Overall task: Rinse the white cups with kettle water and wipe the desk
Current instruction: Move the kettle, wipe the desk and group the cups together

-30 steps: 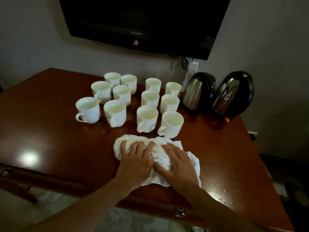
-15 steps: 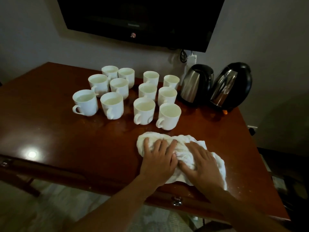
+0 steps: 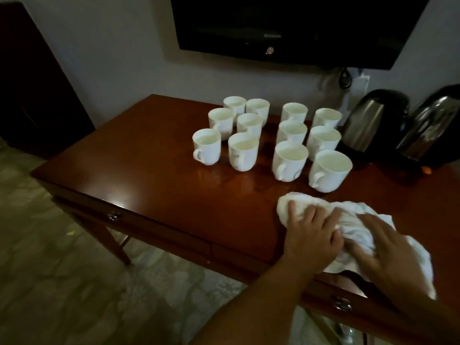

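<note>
Now both hands, left [image 3: 311, 239] and right [image 3: 390, 247], fingers flat on the cloth [image 3: 348, 217], have slid it toward 3 o'clock, so the desk [image 3: 154, 175] wiping goes on.

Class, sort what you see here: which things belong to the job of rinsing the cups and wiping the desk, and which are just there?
Part of the job:
white cups, twelve, upright
two kettles
white cloth, pressed by the left hand and right hand
wooden desk

Just there:
wall-mounted screen
plug and cable
dark door
patterned floor
</note>
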### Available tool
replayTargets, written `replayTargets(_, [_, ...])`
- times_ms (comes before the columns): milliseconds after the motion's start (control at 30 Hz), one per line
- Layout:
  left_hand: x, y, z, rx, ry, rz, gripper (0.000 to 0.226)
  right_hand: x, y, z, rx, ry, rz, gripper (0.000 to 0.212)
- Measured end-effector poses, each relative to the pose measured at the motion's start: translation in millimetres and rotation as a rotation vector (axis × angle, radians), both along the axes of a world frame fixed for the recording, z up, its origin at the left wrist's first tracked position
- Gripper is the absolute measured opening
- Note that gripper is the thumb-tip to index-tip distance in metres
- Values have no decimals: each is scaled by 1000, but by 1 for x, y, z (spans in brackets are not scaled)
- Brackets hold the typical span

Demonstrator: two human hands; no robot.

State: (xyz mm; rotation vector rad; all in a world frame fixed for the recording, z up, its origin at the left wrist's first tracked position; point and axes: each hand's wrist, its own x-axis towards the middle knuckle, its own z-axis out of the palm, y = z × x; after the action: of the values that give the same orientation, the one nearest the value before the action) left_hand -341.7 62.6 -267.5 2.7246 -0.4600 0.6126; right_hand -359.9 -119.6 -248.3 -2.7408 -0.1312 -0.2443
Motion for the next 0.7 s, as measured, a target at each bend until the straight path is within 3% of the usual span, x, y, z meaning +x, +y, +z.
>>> replayTargets(367, [6, 7, 5, 60, 8, -42, 49, 1, 1, -5, 3, 33, -26, 80])
replayTargets(700, [14, 69, 1, 140, -58, -54, 50, 0, 63, 0, 27, 58, -6, 80])
